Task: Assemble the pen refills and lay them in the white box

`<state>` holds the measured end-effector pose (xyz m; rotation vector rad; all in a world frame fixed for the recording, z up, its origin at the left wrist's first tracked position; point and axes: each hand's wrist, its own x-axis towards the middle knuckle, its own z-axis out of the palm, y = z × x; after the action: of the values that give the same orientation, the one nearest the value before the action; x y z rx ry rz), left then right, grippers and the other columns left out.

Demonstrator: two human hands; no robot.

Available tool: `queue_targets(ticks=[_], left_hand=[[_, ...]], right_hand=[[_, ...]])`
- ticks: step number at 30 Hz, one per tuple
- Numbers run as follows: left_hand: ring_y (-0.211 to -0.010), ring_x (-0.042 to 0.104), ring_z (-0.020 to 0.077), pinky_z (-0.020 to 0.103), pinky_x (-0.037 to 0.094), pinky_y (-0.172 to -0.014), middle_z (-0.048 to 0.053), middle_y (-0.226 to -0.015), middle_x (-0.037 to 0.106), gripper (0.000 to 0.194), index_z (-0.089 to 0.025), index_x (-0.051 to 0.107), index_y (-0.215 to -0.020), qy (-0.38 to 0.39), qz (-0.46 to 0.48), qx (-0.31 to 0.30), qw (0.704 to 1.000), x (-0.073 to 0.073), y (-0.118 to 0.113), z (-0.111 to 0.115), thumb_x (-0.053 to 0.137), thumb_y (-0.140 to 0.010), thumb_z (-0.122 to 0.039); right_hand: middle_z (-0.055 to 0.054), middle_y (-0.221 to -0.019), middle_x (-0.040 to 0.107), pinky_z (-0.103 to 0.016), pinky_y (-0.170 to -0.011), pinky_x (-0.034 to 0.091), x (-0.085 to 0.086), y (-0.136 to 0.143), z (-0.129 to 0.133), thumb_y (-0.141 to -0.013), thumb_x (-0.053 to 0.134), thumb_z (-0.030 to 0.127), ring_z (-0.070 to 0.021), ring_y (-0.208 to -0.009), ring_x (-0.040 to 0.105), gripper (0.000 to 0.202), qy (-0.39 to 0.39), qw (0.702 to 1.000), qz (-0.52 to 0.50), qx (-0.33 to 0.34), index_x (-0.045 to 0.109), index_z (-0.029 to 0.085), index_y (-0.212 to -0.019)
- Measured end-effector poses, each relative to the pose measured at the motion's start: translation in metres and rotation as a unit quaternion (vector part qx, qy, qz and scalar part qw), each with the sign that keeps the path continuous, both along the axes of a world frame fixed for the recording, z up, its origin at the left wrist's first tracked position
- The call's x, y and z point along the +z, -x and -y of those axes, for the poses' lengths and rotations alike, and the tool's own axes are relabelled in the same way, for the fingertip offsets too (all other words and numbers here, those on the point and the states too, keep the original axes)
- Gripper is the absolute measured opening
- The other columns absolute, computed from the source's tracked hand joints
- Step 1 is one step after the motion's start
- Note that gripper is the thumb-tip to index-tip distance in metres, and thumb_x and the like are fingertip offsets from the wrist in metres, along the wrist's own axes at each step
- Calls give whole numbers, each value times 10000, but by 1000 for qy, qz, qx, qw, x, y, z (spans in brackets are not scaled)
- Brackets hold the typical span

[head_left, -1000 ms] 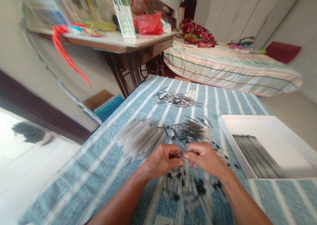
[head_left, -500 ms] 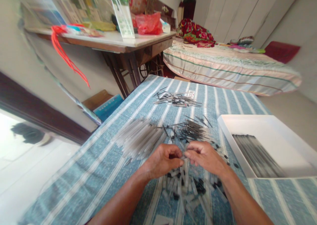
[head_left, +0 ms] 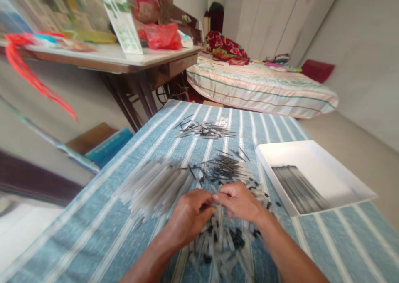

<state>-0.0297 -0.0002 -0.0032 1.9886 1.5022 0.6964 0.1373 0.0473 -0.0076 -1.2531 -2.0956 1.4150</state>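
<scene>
My left hand (head_left: 193, 210) and my right hand (head_left: 237, 199) meet above the striped cloth, fingertips pinched close together. What sits between them is too small and blurred to name. Left of my hands lies a bundle of translucent tubes (head_left: 157, 185). Just beyond them is a pile of thin dark rods (head_left: 227, 166). Small clear and black pieces (head_left: 218, 243) are scattered under and in front of my wrists. A white tray (head_left: 336, 171) at the right holds a row of dark, slender sticks (head_left: 299, 189).
Farther back on the striped tablecloth (head_left: 124, 150) is another loose pile of thin rods (head_left: 207, 129). A side table (head_left: 174, 56) with a red bag (head_left: 163, 36) stands at the back left. A bed (head_left: 264, 81) is behind.
The view has turned to the right, so things appear farther left. My right hand's fingertips now touch or overlap the left hand's, where a small gap showed before.
</scene>
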Motion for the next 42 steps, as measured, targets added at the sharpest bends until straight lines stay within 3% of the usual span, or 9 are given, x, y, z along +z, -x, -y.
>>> queue_targets(ticks=[4, 13, 17, 20, 25, 30, 35, 42], left_hand=[[-609, 534, 136, 230, 394, -585, -7, -638, 573, 86, -183, 581, -678, -34, -28, 14, 999, -2, 2, -5, 525, -733, -218], [-675, 539, 145, 231, 403, -616, 12, -681, 580, 135, -180, 596, -680, -9, -34, -31, 999, 4, 6, -9, 515, -761, -250], [-623, 512, 122, 221, 389, -590, -3, -648, 548, 145, -174, 600, -660, -10, 12, 3, 1000, 10, 8, -8, 549, -756, -270], [-548, 471, 101, 208, 361, -526, -25, -591, 517, 144, -167, 606, -647, 20, 72, 54, 996, 11, 10, -8, 594, -724, -288], [-520, 480, 103, 201, 350, -479, -27, -563, 548, 157, -154, 609, -672, 88, 213, 142, 963, 7, 11, -9, 646, -679, -306], [-431, 416, 70, 179, 294, -414, -54, -464, 503, 156, -166, 595, -646, 83, 322, 210, 920, 6, 13, -12, 685, -653, -294], [-447, 451, 67, 170, 317, -411, -22, -531, 580, 171, -147, 603, -668, 84, 385, 230, 890, 6, 15, -12, 696, -652, -290], [-450, 473, 62, 162, 330, -412, -9, -542, 604, 164, -127, 600, -659, 87, 414, 238, 875, 13, 13, -12, 692, -657, -262]], right_hand=[[80, -356, 417, -154, -398, 290, 0, 2, -5, -817, 483, 404, -53, -358, 401, 411, -21, 1000, -5, -11, 419, 173, -483], [77, -370, 432, -154, -398, 305, 10, -10, -10, -823, 482, 403, -53, -353, 418, 406, -26, 998, -34, -35, 398, 179, -496], [56, -409, 484, -169, -386, 317, 12, -23, -17, -830, 460, 419, -66, -350, 430, 377, -31, 995, -52, -80, 413, 187, -537], [57, -428, 486, -172, -398, 310, 12, -33, -24, -799, 511, 338, -64, -361, 420, 282, -55, 991, -31, -115, 457, 183, -569], [64, -453, 480, -178, -436, 291, 4, -46, -30, -761, 532, 245, -64, -391, 423, 156, -91, 991, 28, -99, 520, 173, -622], [51, -484, 487, -191, -483, 270, -1, -52, -34, -743, 530, 188, -81, -468, 439, 126, -151, 978, 118, -84, 558, 173, -621], [27, -543, 514, -204, -523, 267, 1, -54, -34, -721, 552, 191, -106, -551, 471, 100, -179, 960, 207, -67, 597, 183, -633], [-7, -646, 597, -212, -545, 271, 1, -48, -32, -718, 548, 206, -136, -647, 532, 90, -178, 948, 263, -26, 631, 188, -688]])
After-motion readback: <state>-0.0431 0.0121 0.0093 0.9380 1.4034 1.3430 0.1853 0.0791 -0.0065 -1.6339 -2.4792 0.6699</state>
